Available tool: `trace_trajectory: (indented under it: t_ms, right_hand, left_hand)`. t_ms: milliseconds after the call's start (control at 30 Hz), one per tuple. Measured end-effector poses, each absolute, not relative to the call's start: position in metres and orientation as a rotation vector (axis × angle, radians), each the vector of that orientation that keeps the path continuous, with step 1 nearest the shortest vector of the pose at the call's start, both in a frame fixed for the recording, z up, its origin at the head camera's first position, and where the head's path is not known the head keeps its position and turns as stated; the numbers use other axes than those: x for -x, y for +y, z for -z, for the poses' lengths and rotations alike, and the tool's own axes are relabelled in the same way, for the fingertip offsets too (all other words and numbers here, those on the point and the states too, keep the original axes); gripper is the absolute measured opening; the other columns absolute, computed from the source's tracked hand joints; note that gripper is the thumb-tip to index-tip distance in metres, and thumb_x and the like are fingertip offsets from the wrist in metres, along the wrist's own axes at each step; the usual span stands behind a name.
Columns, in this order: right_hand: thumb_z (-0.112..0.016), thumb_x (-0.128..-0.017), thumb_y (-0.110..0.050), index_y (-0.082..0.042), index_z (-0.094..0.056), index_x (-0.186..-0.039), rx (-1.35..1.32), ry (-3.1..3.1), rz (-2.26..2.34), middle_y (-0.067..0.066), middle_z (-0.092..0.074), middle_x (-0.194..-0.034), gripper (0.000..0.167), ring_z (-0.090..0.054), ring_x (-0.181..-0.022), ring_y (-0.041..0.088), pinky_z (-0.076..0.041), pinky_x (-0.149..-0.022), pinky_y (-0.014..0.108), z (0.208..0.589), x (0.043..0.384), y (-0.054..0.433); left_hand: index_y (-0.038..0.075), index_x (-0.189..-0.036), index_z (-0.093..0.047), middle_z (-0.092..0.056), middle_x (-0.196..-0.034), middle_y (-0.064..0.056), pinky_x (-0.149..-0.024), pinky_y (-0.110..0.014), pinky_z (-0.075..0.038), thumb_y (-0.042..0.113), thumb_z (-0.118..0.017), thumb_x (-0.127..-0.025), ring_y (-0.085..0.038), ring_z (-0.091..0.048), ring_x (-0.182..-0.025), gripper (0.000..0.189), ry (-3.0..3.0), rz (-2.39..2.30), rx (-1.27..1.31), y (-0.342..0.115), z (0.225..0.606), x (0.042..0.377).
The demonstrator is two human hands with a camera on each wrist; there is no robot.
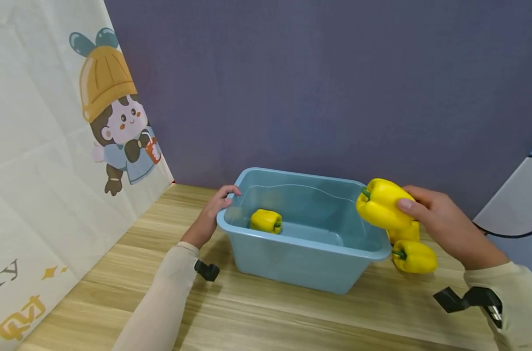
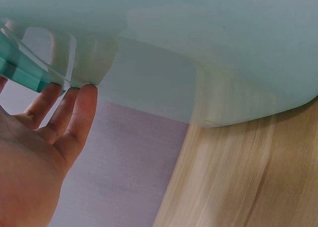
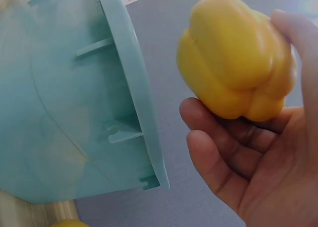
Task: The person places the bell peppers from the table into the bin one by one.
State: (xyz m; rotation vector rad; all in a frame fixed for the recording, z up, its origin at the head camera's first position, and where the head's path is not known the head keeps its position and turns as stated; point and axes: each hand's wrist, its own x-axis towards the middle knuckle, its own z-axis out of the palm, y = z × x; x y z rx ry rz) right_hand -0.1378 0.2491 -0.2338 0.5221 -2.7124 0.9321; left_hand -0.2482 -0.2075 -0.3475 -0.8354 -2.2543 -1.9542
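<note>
My right hand (image 1: 441, 219) grips a yellow bell pepper (image 1: 382, 202) above the right end of a blue plastic bin (image 1: 292, 263). In the right wrist view the pepper (image 3: 233, 58) sits between thumb and fingers, beside the bin's rim (image 3: 134, 73). My left hand (image 1: 210, 214) holds the bin's left rim. From the left wrist view, fingertips of that hand (image 2: 44, 132) touch the rim's edge. One yellow bell pepper (image 1: 266, 221) lies inside the bin at its left end. Another yellow bell pepper (image 1: 415, 257) rests on the table right of the bin.
Behind the held pepper, more yellow pepper (image 1: 408, 233) is partly hidden. The wood-grain table (image 1: 266, 312) ends at a dark blue-grey wall (image 1: 318, 87). A white sheet with a cartoon figure (image 1: 121, 122) stands at left; another printed sheet (image 1: 518, 204) is at right.
</note>
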Motion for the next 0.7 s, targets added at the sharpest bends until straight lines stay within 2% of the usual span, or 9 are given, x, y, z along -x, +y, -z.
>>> trace_trajectory:
  t_ms: [200,467,700]
  right_hand:
    - [-0.043,-0.108,-0.033,-0.009,-0.059,-0.122,-0.537,-2.753,-0.972,0.01,-0.064,-0.096,0.032,-0.06,-0.081,0.025,-0.05,-0.069,0.03,0.228,0.141,0.242]
    - [-0.046,-0.107,-0.034,-0.011,-0.061,-0.12,-0.559,-2.812,-0.969,0.009,-0.065,-0.098,0.031,-0.059,-0.085,0.025,-0.049,-0.073,0.031,0.222,0.148,0.238]
    - [-0.049,-0.106,-0.033,-0.009,-0.061,-0.122,-0.549,-2.864,-0.903,0.007,-0.064,-0.096,0.031,-0.059,-0.082,0.023,-0.048,-0.07,0.031,0.218,0.154,0.239]
  left_hand:
    - [0.011,-0.129,-0.048,-0.047,-0.131,-0.014,-0.075,-0.034,-0.047,0.038,-0.037,-0.099,-0.035,-0.053,-0.096,0.041,-2.264,1.94,0.834,-0.208,0.347,0.247]
    - [0.004,-0.132,-0.045,-0.047,-0.131,-0.014,-0.079,-0.035,-0.045,0.038,-0.038,-0.099,-0.037,-0.051,-0.104,0.048,-2.256,1.946,0.841,-0.209,0.347,0.248]
    - [0.005,-0.132,-0.045,-0.047,-0.129,-0.015,-0.073,-0.034,-0.047,0.041,-0.038,-0.098,-0.04,-0.053,-0.094,0.05,-2.264,1.96,0.832,-0.209,0.347,0.248]
